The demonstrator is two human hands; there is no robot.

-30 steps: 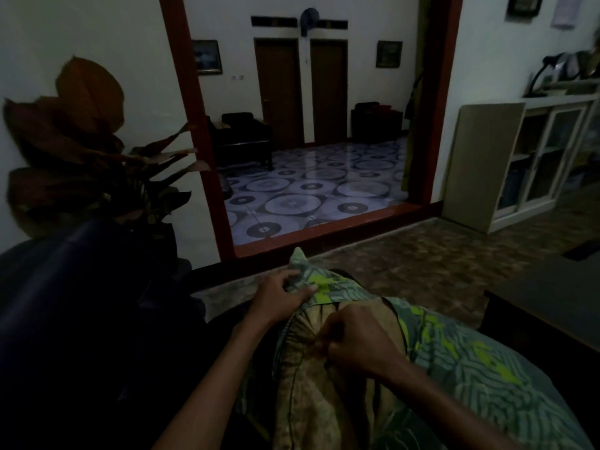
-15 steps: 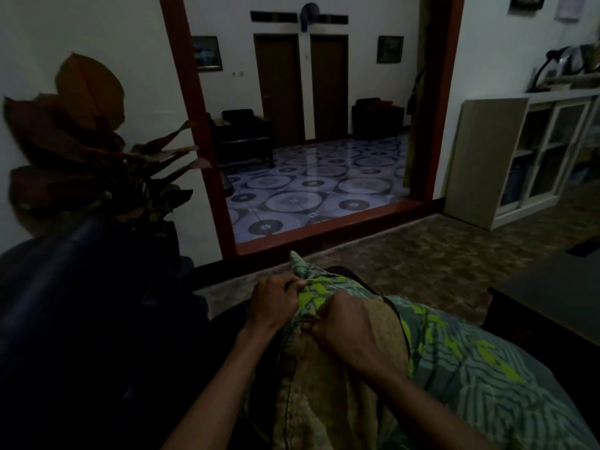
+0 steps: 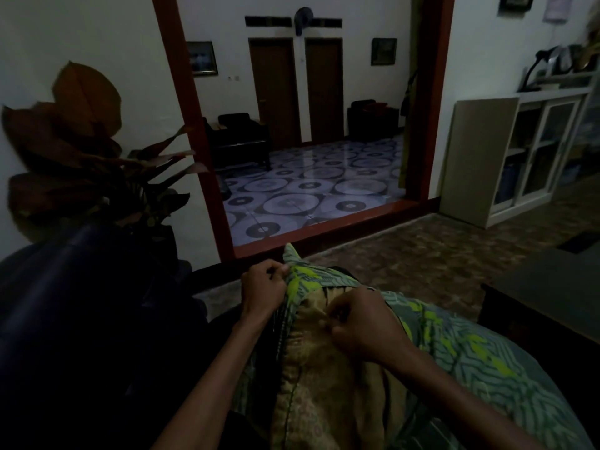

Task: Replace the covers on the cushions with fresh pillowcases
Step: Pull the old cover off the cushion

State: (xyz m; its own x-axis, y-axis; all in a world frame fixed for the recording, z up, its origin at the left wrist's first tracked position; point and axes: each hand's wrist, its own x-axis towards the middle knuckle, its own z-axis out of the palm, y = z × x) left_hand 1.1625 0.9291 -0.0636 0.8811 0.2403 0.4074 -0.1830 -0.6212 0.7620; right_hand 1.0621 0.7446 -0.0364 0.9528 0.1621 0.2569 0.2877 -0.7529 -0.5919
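Across your lap lies the cushion, tan, partly inside the green patterned pillowcase. Your left hand pinches the pillowcase edge near its far corner; your right hand grips fabric at the opening. Beside you stands a dark sofa arm.

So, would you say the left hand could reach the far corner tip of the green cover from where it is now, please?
Probably yes: the left hand pinches the green cover just below that corner tip, and nothing lies between them.
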